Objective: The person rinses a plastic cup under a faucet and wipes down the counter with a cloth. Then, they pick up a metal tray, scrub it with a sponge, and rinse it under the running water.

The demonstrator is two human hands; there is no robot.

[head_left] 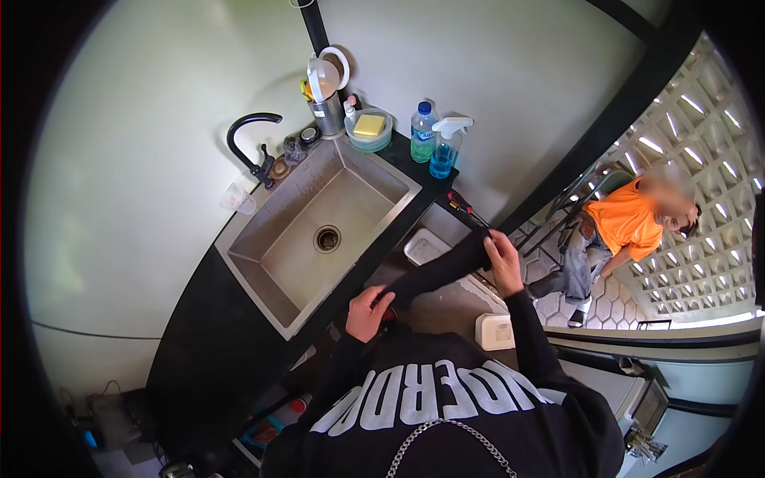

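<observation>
A strip of black cloth (442, 272) stretches between my two hands in front of my chest. My left hand (368, 314) pinches its lower left end, thumb against the fingers. At the upper right end, my right hand (505, 264) grips the cloth with its fingertips. Just beyond the right hand lies a red and black screwdriver-like tool (464, 205), its shaft pointing toward that hand. Beneath the cloth is a white-rimmed container (425, 245), partly covered by it. Another white tub (495, 331) sits below my right wrist.
A steel sink (275, 307) with a black faucet (253, 143) is set in the black counter (209, 319). Behind it stand a tub (369, 144) with a yellow sponge, a bottle (423, 131) and a spray bottle (445, 151). A person in orange (623, 219) sits at right.
</observation>
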